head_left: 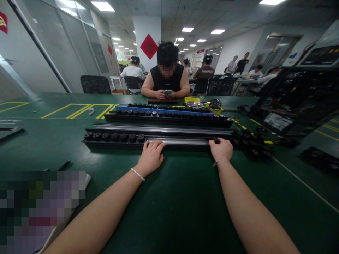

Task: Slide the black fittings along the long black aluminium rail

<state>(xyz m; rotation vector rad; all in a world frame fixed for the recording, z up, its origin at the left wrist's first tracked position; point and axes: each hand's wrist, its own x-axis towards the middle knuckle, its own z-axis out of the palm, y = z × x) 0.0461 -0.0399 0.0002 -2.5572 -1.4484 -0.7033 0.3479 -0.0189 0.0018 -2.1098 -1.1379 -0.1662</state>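
A long black rail (119, 145) lies crosswise in front of me, with a silvery channel (182, 141) along its middle. Several round black parts (114, 137) sit in a row in its left portion. My left hand (151, 156) is wrapped over the near edge of this rail, just right of the last round part; its thumb is hidden. At the rail's right end, my right hand (222, 150) is closed around a small black part (216, 140), mostly covered by the fingers. Beside that hand lies a heap of similar dark parts (254, 144).
Behind stand another silvery rail (159, 127) and filled rails, one blue (164, 108). A metal dish (194, 104) sits beyond. A large black-framed device (296, 95) stands right. Across the green table (180, 197), a person (166, 76) holds a phone. A blurred-out item (45, 211) lies left.
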